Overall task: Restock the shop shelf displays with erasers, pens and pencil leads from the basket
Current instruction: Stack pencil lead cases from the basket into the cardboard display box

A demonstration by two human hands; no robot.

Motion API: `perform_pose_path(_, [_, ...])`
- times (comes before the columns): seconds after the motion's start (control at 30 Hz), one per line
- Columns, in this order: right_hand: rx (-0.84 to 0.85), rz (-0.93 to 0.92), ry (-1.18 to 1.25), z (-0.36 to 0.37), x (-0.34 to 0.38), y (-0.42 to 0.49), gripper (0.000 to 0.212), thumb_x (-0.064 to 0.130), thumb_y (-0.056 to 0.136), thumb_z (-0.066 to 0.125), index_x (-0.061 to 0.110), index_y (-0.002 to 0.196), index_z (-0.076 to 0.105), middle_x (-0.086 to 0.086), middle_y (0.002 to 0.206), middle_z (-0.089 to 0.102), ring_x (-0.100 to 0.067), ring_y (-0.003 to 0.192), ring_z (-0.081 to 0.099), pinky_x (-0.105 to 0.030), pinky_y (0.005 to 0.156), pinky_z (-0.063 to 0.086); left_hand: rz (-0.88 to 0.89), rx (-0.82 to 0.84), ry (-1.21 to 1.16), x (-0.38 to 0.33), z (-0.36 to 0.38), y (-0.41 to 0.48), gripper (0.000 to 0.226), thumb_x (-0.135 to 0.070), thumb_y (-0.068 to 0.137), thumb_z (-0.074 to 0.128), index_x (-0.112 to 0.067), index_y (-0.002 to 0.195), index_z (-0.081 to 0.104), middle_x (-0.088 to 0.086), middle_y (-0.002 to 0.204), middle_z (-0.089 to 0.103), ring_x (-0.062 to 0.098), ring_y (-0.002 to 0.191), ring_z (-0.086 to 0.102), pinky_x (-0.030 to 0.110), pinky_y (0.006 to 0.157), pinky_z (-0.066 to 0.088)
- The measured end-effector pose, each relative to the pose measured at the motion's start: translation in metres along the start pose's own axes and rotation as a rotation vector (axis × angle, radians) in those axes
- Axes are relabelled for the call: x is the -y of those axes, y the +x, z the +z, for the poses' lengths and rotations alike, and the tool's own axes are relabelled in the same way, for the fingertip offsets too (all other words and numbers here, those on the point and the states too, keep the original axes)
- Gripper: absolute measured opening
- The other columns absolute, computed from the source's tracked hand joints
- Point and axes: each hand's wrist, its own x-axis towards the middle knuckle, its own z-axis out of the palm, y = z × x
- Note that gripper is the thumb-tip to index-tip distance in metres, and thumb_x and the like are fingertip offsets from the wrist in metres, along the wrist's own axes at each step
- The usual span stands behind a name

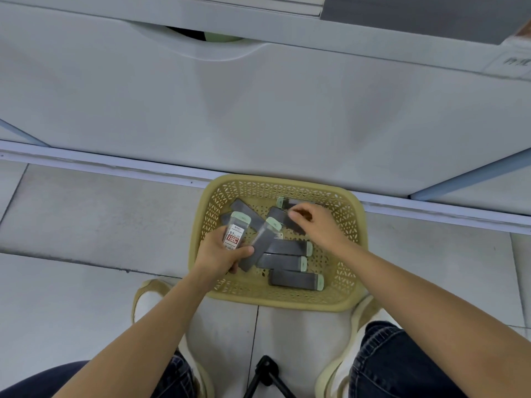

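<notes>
A tan perforated basket (349,300) stands on the floor between my feet. It holds several grey pencil lead cases (293,280) with pale green caps. My left hand (218,254) grips two of these cases over the basket's left side; one (234,234) shows a white and red label, the other (263,242) leans to its right. My right hand (319,225) reaches into the far part of the basket, its fingertips pinching the end of a dark case (280,215) that lies there.
A pale grey shelf base with a curved recess (201,44) rises just behind the basket. A metal rail (115,165) runs along the tiled floor. My shoes (146,303) flank the basket, and a black tripod (267,374) stands between my knees.
</notes>
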Motion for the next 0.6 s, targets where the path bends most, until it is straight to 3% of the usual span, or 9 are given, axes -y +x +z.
perform_pose_path(0.1, [-0.088, 0.070, -0.315, 0.009, -0.023, -0.005, 0.040, 0.032, 0.086, 0.071, 0.014, 0.119, 0.061, -0.002, 0.114, 0.059, -0.019, 0.105, 0.057, -0.033, 0.089, 0.049, -0.042, -0.070, -0.059, 0.004, -0.003, 0.001, 0.026, -0.005, 0.076, 0.080, 0.000, 0.093, 0.061, 0.001, 0.057, 0.056, 0.010, 0.042, 0.048, 0.024, 0.041, 0.045])
perform_pose_path(0.2, [-0.118, 0.031, -0.397, 0.018, -0.030, -0.008, 0.040, 0.029, 0.079, 0.078, 0.015, 0.113, 0.061, -0.003, 0.110, 0.058, -0.021, 0.105, 0.055, -0.035, 0.087, 0.048, -0.056, -0.077, -0.094, 0.004, -0.002, 0.002, 0.025, -0.006, 0.076, 0.080, -0.003, 0.090, 0.060, 0.001, 0.057, 0.056, 0.010, 0.042, 0.047, 0.023, 0.041, 0.044])
perform_pose_path(0.3, [-0.085, -0.017, -0.440, 0.013, -0.029, -0.002, 0.037, 0.031, 0.078, 0.078, 0.015, 0.108, 0.065, 0.000, 0.104, 0.060, -0.018, 0.095, 0.058, -0.031, 0.080, 0.050, -0.052, -0.070, -0.104, 0.003, -0.001, 0.003, 0.024, -0.008, 0.077, 0.081, -0.007, 0.086, 0.059, 0.000, 0.053, 0.055, 0.011, 0.041, 0.047, 0.023, 0.041, 0.042])
perform_pose_path(0.4, [-0.017, -0.056, -0.344, 0.001, -0.025, 0.000, 0.020, 0.026, 0.085, 0.068, 0.014, 0.101, 0.071, 0.003, 0.087, 0.060, -0.012, 0.074, 0.057, -0.017, 0.058, 0.038, -0.042, -0.081, -0.156, 0.000, 0.000, 0.002, 0.022, -0.007, 0.077, 0.080, -0.009, 0.085, 0.059, 0.000, 0.050, 0.055, 0.012, 0.040, 0.046, 0.022, 0.039, 0.040])
perform_pose_path(0.5, [0.049, -0.080, -0.248, -0.011, -0.022, -0.003, 0.018, 0.018, 0.095, 0.054, 0.011, 0.101, 0.070, 0.000, 0.084, 0.065, -0.010, 0.066, 0.054, -0.015, 0.053, 0.033, -0.041, -0.119, -0.189, -0.006, 0.001, 0.000, 0.020, -0.008, 0.078, 0.080, -0.012, 0.083, 0.061, 0.000, 0.053, 0.056, 0.013, 0.042, 0.047, 0.023, 0.039, 0.041])
perform_pose_path(0.6, [0.079, -0.121, -0.215, -0.031, -0.005, -0.008, 0.017, 0.018, 0.098, 0.048, 0.019, 0.099, 0.065, 0.003, 0.077, 0.067, -0.010, 0.056, 0.055, -0.018, 0.051, 0.037, -0.023, -0.155, -0.217, -0.017, -0.001, -0.002, 0.019, -0.007, 0.079, 0.079, -0.011, 0.085, 0.061, 0.002, 0.058, 0.057, 0.013, 0.042, 0.048, 0.024, 0.041, 0.045])
